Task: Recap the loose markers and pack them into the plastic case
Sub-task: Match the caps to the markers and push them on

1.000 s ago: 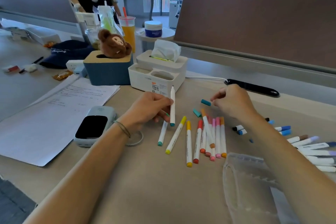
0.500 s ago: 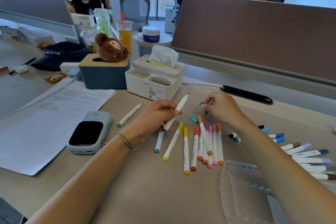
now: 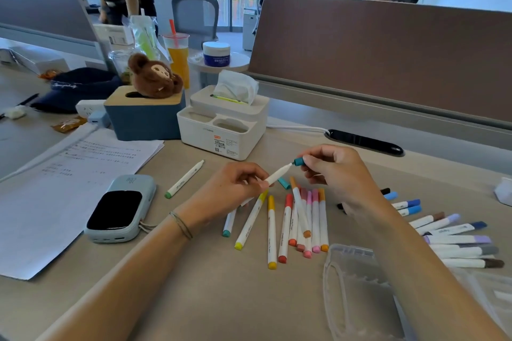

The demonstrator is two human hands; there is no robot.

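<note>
My left hand (image 3: 235, 188) grips a white marker (image 3: 277, 174) that points up and right. My right hand (image 3: 338, 171) pinches a teal cap (image 3: 299, 161) right at the marker's tip. Another teal cap (image 3: 284, 183) lies on the desk just below. Several capped markers in yellow, red, orange and pink (image 3: 299, 224) lie in a row under my hands. A green-ended marker (image 3: 184, 179) lies apart at the left. More markers in blue, purple, grey and brown (image 3: 454, 238) lie at the right. The clear plastic case (image 3: 357, 293) sits open at the lower right.
A white tissue organizer (image 3: 221, 130) and a blue box with a plush toy (image 3: 144, 116) stand behind the markers. A pale blue power bank (image 3: 119, 213) and printed papers (image 3: 55, 188) lie at the left. A brown desk divider (image 3: 388, 58) runs across the back.
My left hand tilted the white marker from upright to pointing right. My right hand lifted the teal cap off the desk and brought it to the marker's tip.
</note>
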